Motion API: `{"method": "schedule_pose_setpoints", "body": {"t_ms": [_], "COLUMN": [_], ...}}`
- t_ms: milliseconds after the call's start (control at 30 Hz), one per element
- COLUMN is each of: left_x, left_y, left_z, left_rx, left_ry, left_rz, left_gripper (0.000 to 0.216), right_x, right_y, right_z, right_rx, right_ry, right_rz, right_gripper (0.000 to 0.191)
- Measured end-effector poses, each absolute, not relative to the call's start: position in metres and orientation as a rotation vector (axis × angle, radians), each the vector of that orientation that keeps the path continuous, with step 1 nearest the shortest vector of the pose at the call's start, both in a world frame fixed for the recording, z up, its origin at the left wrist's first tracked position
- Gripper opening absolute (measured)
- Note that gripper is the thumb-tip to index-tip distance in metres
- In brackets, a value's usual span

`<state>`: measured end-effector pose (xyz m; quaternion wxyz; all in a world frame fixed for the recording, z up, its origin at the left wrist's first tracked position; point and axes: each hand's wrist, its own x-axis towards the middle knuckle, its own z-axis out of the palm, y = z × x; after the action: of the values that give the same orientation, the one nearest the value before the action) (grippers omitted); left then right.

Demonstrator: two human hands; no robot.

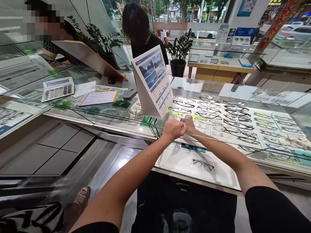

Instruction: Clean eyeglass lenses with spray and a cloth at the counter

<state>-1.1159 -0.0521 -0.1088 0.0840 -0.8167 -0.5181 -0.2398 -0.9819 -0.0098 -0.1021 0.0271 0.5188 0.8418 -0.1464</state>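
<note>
My left hand [174, 129] is curled closed above the front edge of the glass counter, just below the standing desk calendar [155, 82]. Whatever is in its fingers, if anything, is too small or hidden to make out. My right hand [189, 127] reaches in beside it, the two meeting or overlapping; its fingers are mostly hidden. Below my forearms, a pair of dark-rimmed glasses [203, 164] in a clear bag lies on a white pulled-out drawer or shelf [175, 161]. Rows of eyeglass frames [236, 116] lie under the glass to the right.
To the left on the counter are a calculator [58, 89], a paper form [99, 98] and a grey case [129, 94]. Two people stand or sit across the counter, one [136, 24] bent forward. A potted plant [178, 53] and a wooden display table [218, 66] stand behind.
</note>
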Motion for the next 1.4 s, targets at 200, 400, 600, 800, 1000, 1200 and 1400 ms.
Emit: {"method": "schedule_pose_setpoints", "body": {"t_ms": [200, 400, 600, 800, 1000, 1200, 1400], "left_x": [-1.113, -1.113, -1.113, -1.116, -1.119, -1.121, -1.121], "left_y": [-0.055, -0.056, -0.055, -0.055, -0.054, -0.052, -0.052], "left_z": [-0.099, -0.097, -0.098, -0.099, -0.102, -0.109, -0.111], "left_rx": [-2.468, -2.486, -2.493, -2.495, -2.479, -2.438, -2.441], "left_ry": [-1.643, -1.630, -1.662, -1.645, -1.560, -1.499, -1.507], "left_rz": [-0.657, -0.662, -0.659, -0.679, -0.688, -0.755, -0.767], "left_gripper": [0.044, 0.047, 0.047, 0.048, 0.044, 0.041, 0.043], "right_x": [-0.939, -0.883, -0.856, -0.876, -0.916, -0.931, -0.931], "right_y": [-0.090, -0.159, -0.109, 0.058, 0.164, 0.186, 0.183], "right_z": [-0.110, -0.031, 0.071, 0.069, 0.048, 0.010, -0.015], "right_rx": [1.586, 1.287, 1.498, 1.615, 1.902, 1.814, 1.760], "right_ry": [2.562, 2.511, 2.858, 2.988, 2.763, 2.769, 2.791], "right_rz": [-0.594, -1.026, -0.691, -0.198, 0.031, 0.090, 0.047], "right_gripper": [0.011, 0.015, 0.010, 0.014, 0.011, 0.013, 0.017]}}
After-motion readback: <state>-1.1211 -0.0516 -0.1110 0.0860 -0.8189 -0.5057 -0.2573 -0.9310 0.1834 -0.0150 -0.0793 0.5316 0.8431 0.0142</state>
